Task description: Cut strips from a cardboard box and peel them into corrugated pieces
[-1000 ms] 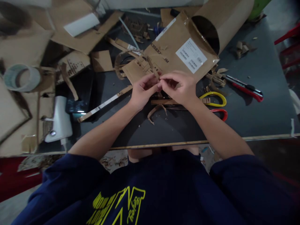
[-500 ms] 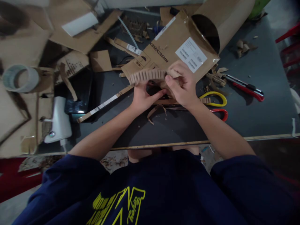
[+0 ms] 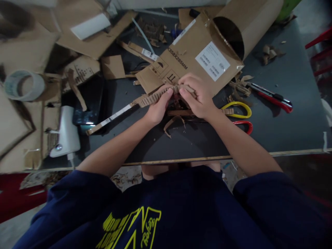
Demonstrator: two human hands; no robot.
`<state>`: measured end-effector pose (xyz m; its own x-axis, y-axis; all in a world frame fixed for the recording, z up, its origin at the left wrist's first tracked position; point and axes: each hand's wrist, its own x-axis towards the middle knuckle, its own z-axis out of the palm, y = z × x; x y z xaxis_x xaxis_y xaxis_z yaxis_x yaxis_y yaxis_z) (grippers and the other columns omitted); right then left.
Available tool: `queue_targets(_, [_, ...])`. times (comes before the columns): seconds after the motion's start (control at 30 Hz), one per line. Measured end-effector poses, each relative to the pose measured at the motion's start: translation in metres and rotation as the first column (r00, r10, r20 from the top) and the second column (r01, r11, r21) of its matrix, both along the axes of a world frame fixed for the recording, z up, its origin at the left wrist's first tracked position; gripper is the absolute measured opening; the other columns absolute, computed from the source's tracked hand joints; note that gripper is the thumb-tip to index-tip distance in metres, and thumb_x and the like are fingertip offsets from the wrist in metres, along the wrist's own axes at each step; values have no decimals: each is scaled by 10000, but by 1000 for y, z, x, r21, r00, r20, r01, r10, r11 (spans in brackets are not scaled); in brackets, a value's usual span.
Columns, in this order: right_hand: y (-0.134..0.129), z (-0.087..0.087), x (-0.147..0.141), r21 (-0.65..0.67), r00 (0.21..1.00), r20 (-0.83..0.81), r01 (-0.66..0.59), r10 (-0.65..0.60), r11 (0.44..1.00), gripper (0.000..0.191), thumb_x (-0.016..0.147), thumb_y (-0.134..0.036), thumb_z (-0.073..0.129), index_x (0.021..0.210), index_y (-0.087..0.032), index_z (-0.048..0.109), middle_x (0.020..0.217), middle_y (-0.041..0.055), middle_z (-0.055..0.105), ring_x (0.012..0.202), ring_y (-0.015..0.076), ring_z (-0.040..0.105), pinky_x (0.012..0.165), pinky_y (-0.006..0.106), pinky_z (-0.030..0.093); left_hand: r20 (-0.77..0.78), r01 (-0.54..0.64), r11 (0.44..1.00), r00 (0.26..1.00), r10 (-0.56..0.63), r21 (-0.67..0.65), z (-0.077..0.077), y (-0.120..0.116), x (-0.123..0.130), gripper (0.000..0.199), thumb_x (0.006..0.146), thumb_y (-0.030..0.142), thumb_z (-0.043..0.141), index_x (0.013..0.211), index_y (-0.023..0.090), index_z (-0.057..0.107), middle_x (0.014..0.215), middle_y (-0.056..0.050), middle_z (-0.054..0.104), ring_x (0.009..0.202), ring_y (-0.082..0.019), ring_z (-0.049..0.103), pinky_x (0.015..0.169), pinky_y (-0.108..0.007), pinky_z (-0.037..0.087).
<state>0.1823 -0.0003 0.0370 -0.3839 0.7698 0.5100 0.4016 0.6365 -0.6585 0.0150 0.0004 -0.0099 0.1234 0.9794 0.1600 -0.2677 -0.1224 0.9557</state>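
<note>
Between my two hands is a narrow strip of corrugated cardboard (image 3: 151,98), its ridges showing on the left part. My left hand (image 3: 159,107) is closed on its middle, thumb on top. My right hand (image 3: 195,97) pinches the strip's right end, thumb close to the other thumb, fingers curled behind. Under the hands, a cardboard piece (image 3: 178,112) and a curled paper scrap (image 3: 173,125) lie on the dark table. A long thin cardboard strip with a white label (image 3: 116,115) reaches out to the left.
A flat carton (image 3: 178,64) with a printed label lies behind my hands. On the right are yellow-and-red-handled scissors (image 3: 243,109) and a red box cutter (image 3: 275,97). Leftward stand a tape roll (image 3: 38,86), a white device (image 3: 67,133) and stacked cardboard. A cardboard tube (image 3: 255,24) is at the back right.
My left hand has moved right and up, and its thumb now presses on the strip near my right hand. The strip has tilted, its left end lower and its ridged side turned.
</note>
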Motion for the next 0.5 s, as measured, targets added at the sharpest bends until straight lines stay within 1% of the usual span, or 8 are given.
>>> queue_targets(0.1, [3,-4,-1,-40,997,-80,15,-19,999,473,998,-654,340,923,-263,596,1020,65,648,995,215,628,970,413,546,96,97,994,990,-101,47,7,-2,3,501,777,716,722,829,221,664,813,-26,597,1101,-250,659,929,-376,583])
queue_targets(0.17, [5,-7,-1,-88,990,-136,25,-37,996,501,998,-663,326,911,-256,604,1016,58,652,979,210,637,949,410,558,120,128,990,984,-134,51,12,-4,4,503,780,712,723,799,217,637,794,-32,576,1148,-268,641,945,-398,580])
queue_targets(0.23, [5,-8,-1,-143,978,-206,16,-46,990,502,988,-670,357,920,-248,620,985,51,658,938,206,651,907,399,574,136,143,989,979,-148,47,15,-5,5,493,789,697,724,792,215,616,792,-37,558,1174,-274,624,957,-412,572])
queue_targets(0.3, [5,-9,-1,-188,961,-272,0,-52,982,485,977,-663,402,943,-239,637,940,44,663,899,203,665,875,389,586,161,154,987,974,-158,39,16,-5,5,449,807,650,730,806,216,615,794,-34,546,1128,-253,636,969,-413,562])
queue_targets(0.4, [6,-12,-2,-224,947,-311,6,-77,975,450,980,-629,424,967,-235,641,911,35,662,884,200,676,852,382,596,198,136,990,970,-143,47,16,-4,5,384,828,583,726,795,218,611,772,-19,527,988,-205,656,987,-397,545])
queue_targets(0.5, [15,-22,-3,-173,912,-399,30,-98,984,426,972,-643,422,971,-260,611,925,27,655,839,193,672,796,377,602,222,81,995,971,-93,63,16,-2,6,383,817,566,728,740,220,583,728,0,506,871,-168,648,966,-358,539])
